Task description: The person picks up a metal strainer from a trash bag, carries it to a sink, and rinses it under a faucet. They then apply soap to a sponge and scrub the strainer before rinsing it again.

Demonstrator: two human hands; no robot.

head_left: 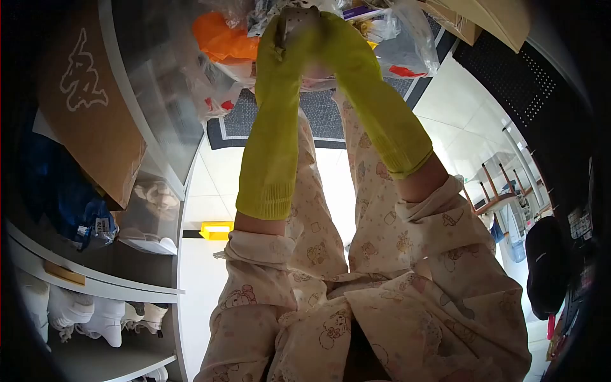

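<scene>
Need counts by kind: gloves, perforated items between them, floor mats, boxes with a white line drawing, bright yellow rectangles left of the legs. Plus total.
Long yellow-green rubber gloves: 2
Grey perforated item, partly blurred: 1
Grey textile floor mat with dark border: 1
Brown cardboard box with white line drawing: 1
Bright yellow rectangular item: 1
Total: 6
</scene>
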